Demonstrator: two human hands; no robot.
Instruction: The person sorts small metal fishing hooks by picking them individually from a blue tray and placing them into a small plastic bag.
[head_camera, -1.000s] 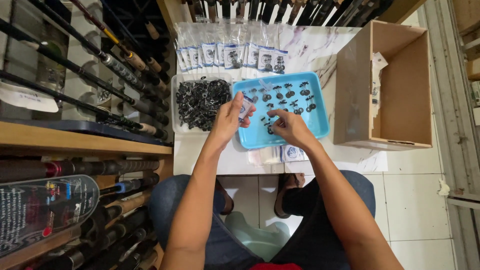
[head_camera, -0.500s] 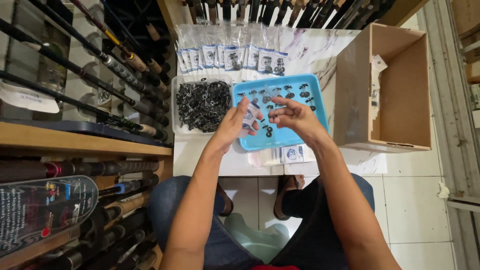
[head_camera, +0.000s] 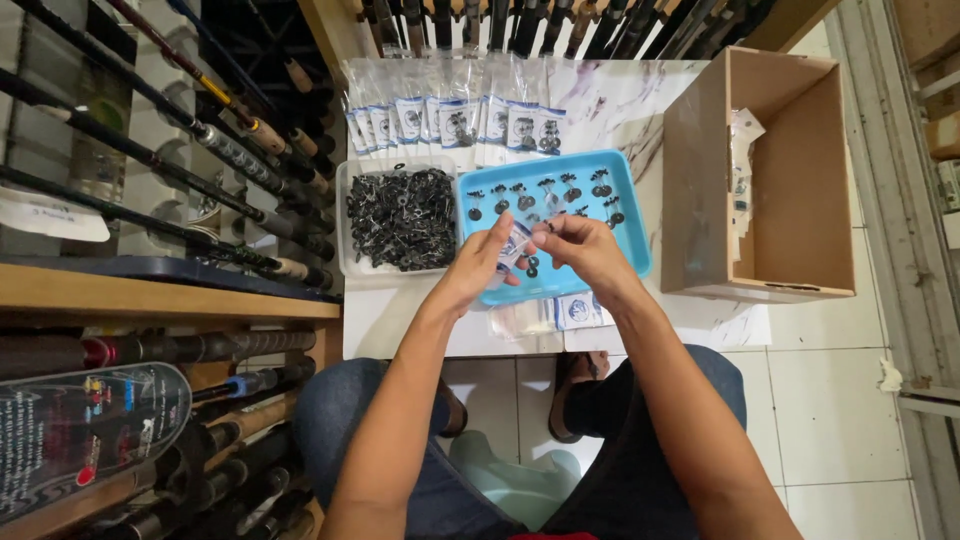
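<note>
Packet (head_camera: 513, 243) upright, tilted right, both hands

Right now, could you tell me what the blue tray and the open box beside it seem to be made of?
The blue tray looks like smooth moulded plastic: even colour, rounded corners, a slight sheen. The open box looks like matte brown cardboard or thin fibreboard: flat stiff walls with pale cut edges; which of the two is unclear.
</note>
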